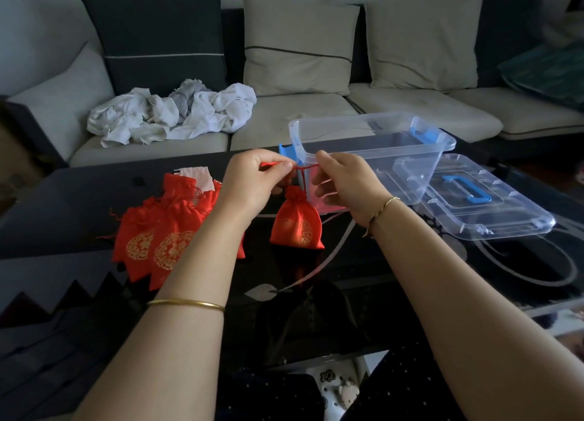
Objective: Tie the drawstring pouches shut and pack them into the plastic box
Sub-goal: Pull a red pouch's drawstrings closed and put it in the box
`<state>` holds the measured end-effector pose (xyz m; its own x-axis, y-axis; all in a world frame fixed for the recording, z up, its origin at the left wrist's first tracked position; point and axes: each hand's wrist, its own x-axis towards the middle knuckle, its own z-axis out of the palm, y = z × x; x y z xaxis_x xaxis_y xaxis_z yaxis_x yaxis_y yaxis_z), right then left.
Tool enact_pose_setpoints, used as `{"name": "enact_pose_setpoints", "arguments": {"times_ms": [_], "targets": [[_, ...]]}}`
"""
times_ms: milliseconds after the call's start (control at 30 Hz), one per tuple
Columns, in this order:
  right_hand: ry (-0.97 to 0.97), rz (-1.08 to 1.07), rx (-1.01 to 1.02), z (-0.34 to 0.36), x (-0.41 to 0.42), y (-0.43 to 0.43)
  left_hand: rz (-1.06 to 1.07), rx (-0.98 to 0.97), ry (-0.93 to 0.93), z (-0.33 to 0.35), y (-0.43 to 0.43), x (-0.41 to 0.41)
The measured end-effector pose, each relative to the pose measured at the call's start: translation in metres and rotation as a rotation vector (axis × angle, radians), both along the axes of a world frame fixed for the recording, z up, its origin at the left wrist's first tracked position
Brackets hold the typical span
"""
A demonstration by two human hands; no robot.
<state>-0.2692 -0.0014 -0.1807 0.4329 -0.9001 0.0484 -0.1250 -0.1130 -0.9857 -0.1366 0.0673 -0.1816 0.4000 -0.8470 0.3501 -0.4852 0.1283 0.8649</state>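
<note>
Dark glass counter [347, 288], standing before a pale sofa [300, 114] on which a crumpled white cloth [170, 114] is lying, is carrying the work. The clear plastic box [347, 117] is sitting open at the far edge, toward the right, and its lid [505, 212] is lying flat beside it near the right edge, presumably so that finished pouches can be dropped straight in. A pile of red pouches [164, 234] is waiting toward the left edge, overlapping one another. Between pile and box, near the middle of the counter, one red pouch [297, 224] is hanging from its drawstring [303, 167]. The left hand [252, 180] and the right hand [344, 183] are each pinching a cord end, both grips clamped on the drawstring and drawing it out sideways, which is probably cinching the neck or setting a knot. The pouch's long axis is running upright, its gathered mouth pointing up toward the hands, its base pointing down at the counter and its gold emblem facing the wearer. Whether the base is touching the glass cannot be told. No pouch is showing inside the box, so packing appears not yet begun.
</note>
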Motion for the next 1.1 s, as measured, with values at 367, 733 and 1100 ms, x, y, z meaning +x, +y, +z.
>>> {"name": "enact_pose_setpoints", "arguments": {"times_ms": [367,733,1100], "targets": [[-0.806,0.068,0.868,-0.012,-0.002,-0.007,0.216,0.183,0.098,-0.004,-0.004,0.000],[-0.509,-0.163,0.767,-0.017,0.001,-0.010,0.109,-0.027,0.775,0.001,-0.007,-0.003],[-0.398,0.029,0.134,0.003,0.007,0.000,-0.161,0.275,0.148,0.000,-0.002,-0.002]]}}
